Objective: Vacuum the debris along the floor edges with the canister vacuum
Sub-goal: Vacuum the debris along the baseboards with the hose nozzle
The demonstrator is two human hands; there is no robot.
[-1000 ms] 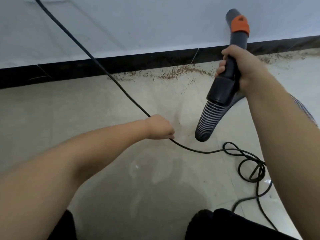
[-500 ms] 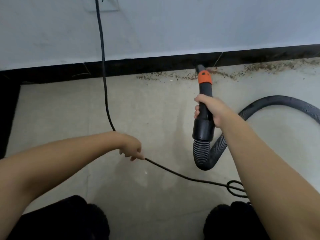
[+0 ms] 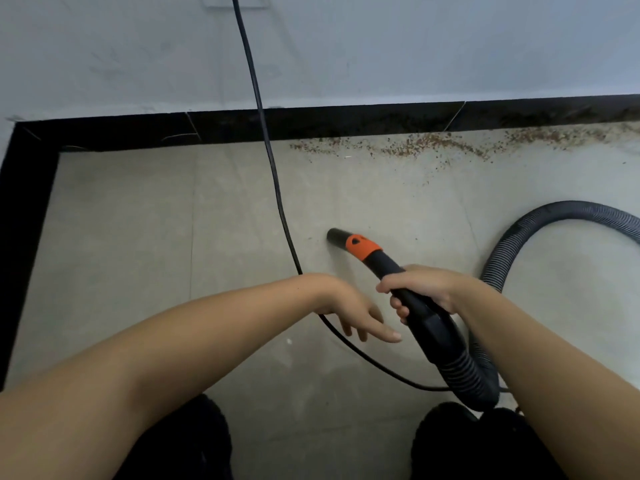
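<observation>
Head view looks down at your two bare forearms over a pale tiled floor (image 3: 145, 244) that meets a white wall (image 3: 415, 53) along a black baseboard (image 3: 346, 123). Your right hand (image 3: 420, 289) is wrapped tight around the dark vacuum handle (image 3: 412, 299), fingers curled under it, and the nozzle (image 3: 337, 236) — with an orange collar (image 3: 362, 245) just behind its mouth — points up and left, its tip low over the floor and well short of the baseboard; you cannot tell whether it touches the tile. The ribbed grey hose (image 3: 540, 223) leaves the bottom of the handle, loops behind your right forearm and curves away to the right edge. Your left hand (image 3: 353, 313) is open, fingers spread and pointing toward the handle, holding nothing; it hangs just above the black power cord (image 3: 273, 174), apart from the right hand. That cord drops from a wall outlet (image 3: 235, 1) at the top edge, runs down across the baseboard and floor, passes under your left wrist and bends right toward the hose. The debris (image 3: 415, 145) — reddish-brown crumbs — lies in a band along the floor edge against the baseboard, right of the cord and well ahead of the nozzle. Your dark shoes (image 3: 450, 441) show at the bottom.
</observation>
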